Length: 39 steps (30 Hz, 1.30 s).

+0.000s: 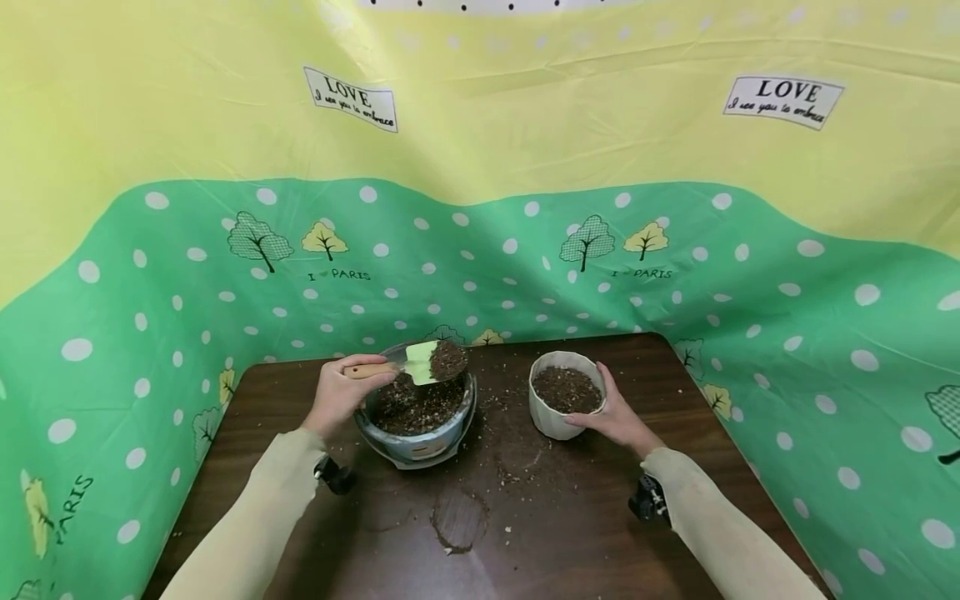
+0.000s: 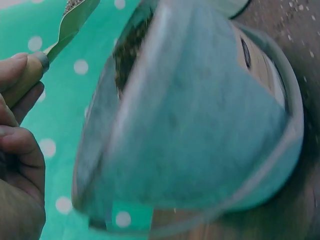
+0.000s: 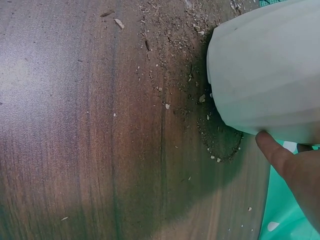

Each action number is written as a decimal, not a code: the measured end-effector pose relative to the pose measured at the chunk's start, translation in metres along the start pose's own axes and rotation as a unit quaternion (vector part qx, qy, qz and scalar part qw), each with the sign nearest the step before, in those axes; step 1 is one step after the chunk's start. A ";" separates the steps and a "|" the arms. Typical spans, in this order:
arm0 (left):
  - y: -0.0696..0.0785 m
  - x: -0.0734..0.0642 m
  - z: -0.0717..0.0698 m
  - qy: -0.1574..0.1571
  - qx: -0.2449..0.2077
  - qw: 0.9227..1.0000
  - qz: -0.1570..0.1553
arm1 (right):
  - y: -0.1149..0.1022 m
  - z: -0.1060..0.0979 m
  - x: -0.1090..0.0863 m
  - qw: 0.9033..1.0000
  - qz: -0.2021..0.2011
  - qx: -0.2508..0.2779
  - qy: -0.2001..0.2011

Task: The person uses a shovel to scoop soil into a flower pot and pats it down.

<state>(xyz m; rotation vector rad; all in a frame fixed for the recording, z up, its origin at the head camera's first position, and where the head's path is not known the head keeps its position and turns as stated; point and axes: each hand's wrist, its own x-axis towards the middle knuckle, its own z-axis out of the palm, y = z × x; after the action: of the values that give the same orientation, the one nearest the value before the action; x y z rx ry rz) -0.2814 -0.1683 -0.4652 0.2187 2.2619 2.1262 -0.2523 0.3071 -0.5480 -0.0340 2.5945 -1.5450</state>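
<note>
In the head view, a trowel (image 1: 367, 370) is pinched at its wooden handle between the fingers of the left hand (image 1: 337, 398). A heap of soil (image 1: 448, 360) is carried on the blade, to the right of this grip. The blue pot (image 1: 423, 448), also with soil inside, stands below the blade. Well apart to the right, the white pot (image 1: 550, 417), partly filled with soil, is held round its side by the right hand (image 1: 618, 417). The blade should be held level, as the soil is heaped towards its tip and could easily be spilled on the table (image 1: 555, 525).

In the left wrist view, the handle is gripped close to its metal collar, which should give good control. The rim of the blue pot is near this grip; some clearance above it is advisable.

In the right wrist view, one fingertip is pressed against the white pot; the other fingers are mostly hidden, so their placement cannot be told here. This pot should be steadied without hard squeezing.
</note>
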 end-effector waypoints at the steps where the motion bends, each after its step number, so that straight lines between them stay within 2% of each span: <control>1: 0.002 0.002 0.005 -0.005 -0.003 1.000 -0.001 | 0.000 0.000 0.000 1.000 -0.001 0.000 0.001; 6: 0.008 0.011 0.031 -0.028 -0.022 0.999 -0.005 | 0.000 0.000 0.001 1.000 -0.004 -0.004 0.003; 14: 0.011 0.030 0.076 -0.054 -0.028 0.998 0.029 | -0.004 0.002 0.002 1.000 -0.006 -0.008 0.002; 19: 0.013 0.043 0.102 -0.106 -0.029 0.994 0.028 | -0.004 0.002 0.000 1.000 0.006 -0.004 -0.003; 23: 0.015 0.051 0.121 -0.139 -0.005 0.990 0.017 | -0.003 0.002 -0.002 1.000 0.004 0.002 -0.007; 24: 0.019 0.051 0.124 -0.148 -0.001 0.989 0.011 | -0.002 0.003 -0.002 1.000 0.003 0.004 -0.008; 30: 0.016 0.062 0.142 -0.181 0.021 0.983 0.012 | 0.002 0.004 -0.002 1.000 -0.002 0.006 -0.009; 31: 0.012 0.065 0.144 -0.183 0.024 0.983 0.015 | 0.002 0.004 -0.002 1.000 -0.003 0.006 -0.007; 34: 0.011 0.069 0.150 -0.190 0.033 0.981 0.007 | 0.002 0.004 -0.003 1.000 -0.004 0.009 -0.003; 39: 0.009 0.078 0.162 -0.209 0.055 0.976 0.010 | 0.002 0.003 -0.003 1.000 -0.008 0.007 0.002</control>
<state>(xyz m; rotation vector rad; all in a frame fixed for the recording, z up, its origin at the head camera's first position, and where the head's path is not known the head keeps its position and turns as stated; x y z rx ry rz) -0.3384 0.0025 -0.4613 0.6298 2.1290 1.7536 -0.2485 0.3062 -0.5511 -0.0506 2.5910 -1.5708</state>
